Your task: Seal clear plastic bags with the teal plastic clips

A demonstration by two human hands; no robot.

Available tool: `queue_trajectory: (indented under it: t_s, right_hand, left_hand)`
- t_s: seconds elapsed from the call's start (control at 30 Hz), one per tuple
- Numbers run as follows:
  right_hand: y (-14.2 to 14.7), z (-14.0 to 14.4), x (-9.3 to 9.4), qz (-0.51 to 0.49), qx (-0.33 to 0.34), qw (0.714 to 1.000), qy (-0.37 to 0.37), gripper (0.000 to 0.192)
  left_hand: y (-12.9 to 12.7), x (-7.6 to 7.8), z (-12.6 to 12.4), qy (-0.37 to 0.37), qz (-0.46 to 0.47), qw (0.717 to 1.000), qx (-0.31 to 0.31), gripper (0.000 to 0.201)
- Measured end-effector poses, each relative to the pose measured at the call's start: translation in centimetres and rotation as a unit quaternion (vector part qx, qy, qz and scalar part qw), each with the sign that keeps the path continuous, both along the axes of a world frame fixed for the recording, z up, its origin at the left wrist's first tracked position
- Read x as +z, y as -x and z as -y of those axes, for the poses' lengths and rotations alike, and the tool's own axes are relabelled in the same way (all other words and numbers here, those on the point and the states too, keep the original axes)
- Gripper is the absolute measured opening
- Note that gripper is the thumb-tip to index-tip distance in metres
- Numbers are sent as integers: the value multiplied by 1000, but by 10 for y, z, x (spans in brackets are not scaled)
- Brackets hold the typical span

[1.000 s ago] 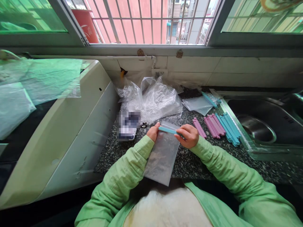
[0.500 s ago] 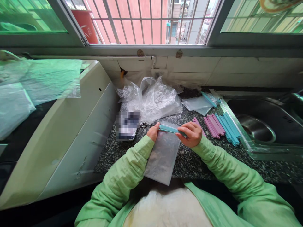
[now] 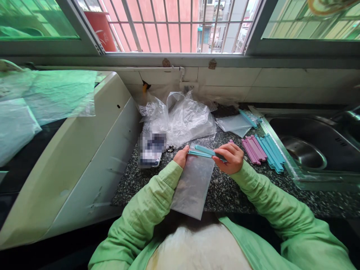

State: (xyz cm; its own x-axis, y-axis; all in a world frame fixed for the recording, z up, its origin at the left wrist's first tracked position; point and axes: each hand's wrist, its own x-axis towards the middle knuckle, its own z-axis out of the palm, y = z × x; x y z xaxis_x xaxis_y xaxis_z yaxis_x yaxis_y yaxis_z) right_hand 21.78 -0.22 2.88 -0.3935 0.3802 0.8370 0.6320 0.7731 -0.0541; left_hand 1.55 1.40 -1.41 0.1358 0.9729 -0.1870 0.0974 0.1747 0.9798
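Blue sealing clip (image 3: 204, 151) lay hinged slightly apart across the mouth of a clear plastic bag (image 3: 193, 183), between both hands. Left hand (image 3: 181, 156) pinched its hinge end; right hand (image 3: 229, 157) pinched the other end. Clip looked light, stiff, best gripped at its ends; bag looked thin, limp, slippery. Beyond the right hand lay pink and blue clips (image 3: 263, 149)

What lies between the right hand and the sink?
In the head view, pink clips and blue clips lie on the counter between the right hand and sink.
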Motion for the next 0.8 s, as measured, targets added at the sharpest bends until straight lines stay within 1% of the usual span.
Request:
queue_trajectory:
  t_s: [0.13,0.27,0.37,0.57,0.73,0.8]
  right_hand:
    - [-2,1,4,-2,-9,1000,5,9]
    - [-4,2,5,-14,-7,1000,-5,8]
    - [-6,1,4,-23,-9,1000,-7,8]
    - [-12,1,4,-29,-23,999,-4,7]
    - [-15,2,8,-49,-18,998,-25,11]
    - [-16,1,8,-54,-23,998,-28,11]
  left_hand:
    - [0,4,1,35,-4,999,0,55]
    - [1,4,0,16,6,1000,4,54]
    - [2,3,0,18,-5,1000,6,55]
    - [3,0,-2,-3,-18,999,48,50]
    - [3,-4,-4,-4,-8,999,50,51]
    - [3,-5,-4,-6,-9,998,62,51]
